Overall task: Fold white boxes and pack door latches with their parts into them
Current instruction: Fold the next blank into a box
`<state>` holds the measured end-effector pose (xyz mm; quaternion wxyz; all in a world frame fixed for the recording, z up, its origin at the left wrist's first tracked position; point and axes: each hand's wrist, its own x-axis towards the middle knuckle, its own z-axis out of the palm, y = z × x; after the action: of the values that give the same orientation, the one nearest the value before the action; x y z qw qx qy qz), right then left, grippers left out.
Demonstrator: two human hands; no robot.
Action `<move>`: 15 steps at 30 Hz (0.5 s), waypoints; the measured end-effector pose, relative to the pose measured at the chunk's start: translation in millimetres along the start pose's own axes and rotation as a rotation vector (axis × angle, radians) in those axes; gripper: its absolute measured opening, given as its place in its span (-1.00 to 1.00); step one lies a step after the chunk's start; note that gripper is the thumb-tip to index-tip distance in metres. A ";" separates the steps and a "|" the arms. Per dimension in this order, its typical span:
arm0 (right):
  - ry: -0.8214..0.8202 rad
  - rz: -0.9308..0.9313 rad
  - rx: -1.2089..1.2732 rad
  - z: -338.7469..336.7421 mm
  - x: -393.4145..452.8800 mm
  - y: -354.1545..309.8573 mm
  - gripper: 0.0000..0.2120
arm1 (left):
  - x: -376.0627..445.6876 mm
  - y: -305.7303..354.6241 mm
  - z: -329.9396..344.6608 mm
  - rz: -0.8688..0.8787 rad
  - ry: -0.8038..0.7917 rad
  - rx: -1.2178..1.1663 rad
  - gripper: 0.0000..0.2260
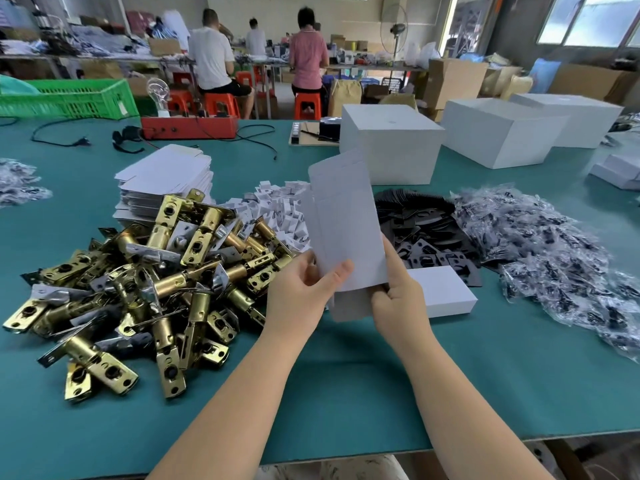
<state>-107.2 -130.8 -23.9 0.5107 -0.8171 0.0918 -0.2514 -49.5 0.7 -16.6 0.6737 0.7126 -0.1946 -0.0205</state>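
White card, still flat, stands up between both hands: this box blank [346,230] is not folded yet. The left hand [304,289] pinches its lower edge with the thumb in front, and the right hand [398,292] grips the other side, so the card can be popped open. Gold door latches [145,271] lie heaped just left (easy to grab). Black plates [426,230] and bagged parts [554,247] wait on the right. One closed white box [446,289] rests on the green worktop [346,393] beside the right hand.
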 end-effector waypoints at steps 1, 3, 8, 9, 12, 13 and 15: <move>-0.013 -0.002 -0.025 0.6 0.8 0.6 -0.18 | 0.9 -1.2 -0.2 0.005 0.024 0.062 -0.61; -0.030 0.004 -0.072 -0.1 2.6 3.2 -0.16 | 1.6 -3.4 -0.2 0.005 0.051 0.131 -0.68; -0.186 -0.005 0.042 -12.2 4.8 1.3 -0.24 | 1.6 -1.6 0.0 0.011 0.039 0.105 -0.86; -0.257 -0.022 0.151 -16.3 6.9 0.1 -0.28 | 2.2 -0.7 -1.0 -0.007 0.034 0.081 -0.88; -0.364 0.097 0.438 -24.9 14.7 -1.7 -0.51 | 3.4 0.4 -5.2 -0.035 -0.068 0.050 -0.91; -0.303 0.147 0.445 -26.0 15.3 -3.2 -0.58 | 2.4 1.1 -5.7 -0.025 -0.122 0.082 -0.90; -0.123 0.226 0.403 -26.1 14.4 -2.1 -0.70 | -0.4 0.5 -4.9 -0.001 -0.215 0.206 -0.88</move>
<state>-108.3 -156.2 -8.3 0.6930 -0.6969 0.0995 -0.1556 -48.6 5.5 -15.8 0.5724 0.7718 -0.2661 -0.0770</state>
